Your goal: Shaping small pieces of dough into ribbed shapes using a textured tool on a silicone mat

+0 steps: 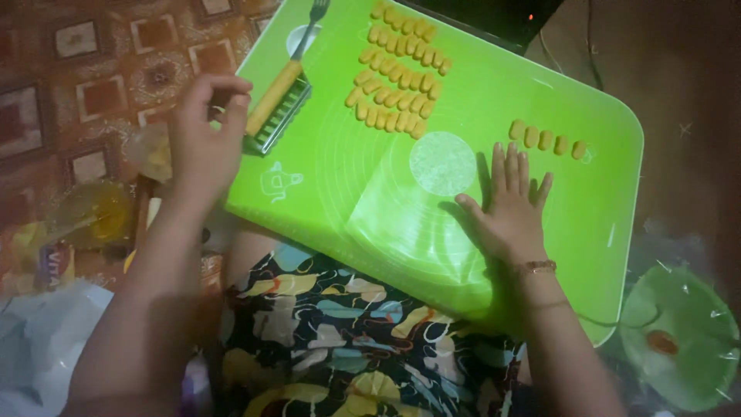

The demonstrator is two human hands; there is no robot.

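Green mat (540, 100) as ref. Right hand (509, 212) is laid flat, fingers spread, holding nothing, just beside the dough disc (442, 163) at mat centre. Left hand (207, 135) is half-curled at mat's left edge, empty, near the ridged cutter (276, 104). Approx. done – shaped dough pieces (397, 69) ranked at top, short row (546, 140) at right; disc is left unshaped.

right hand (509, 208) flat on green mat (540, 108), beside dough pieces (546, 140).

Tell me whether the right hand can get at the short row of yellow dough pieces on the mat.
Probably yes. The right hand lies flat on the green mat, and the short row of dough pieces sits just beyond its fingertips with only bare mat between.
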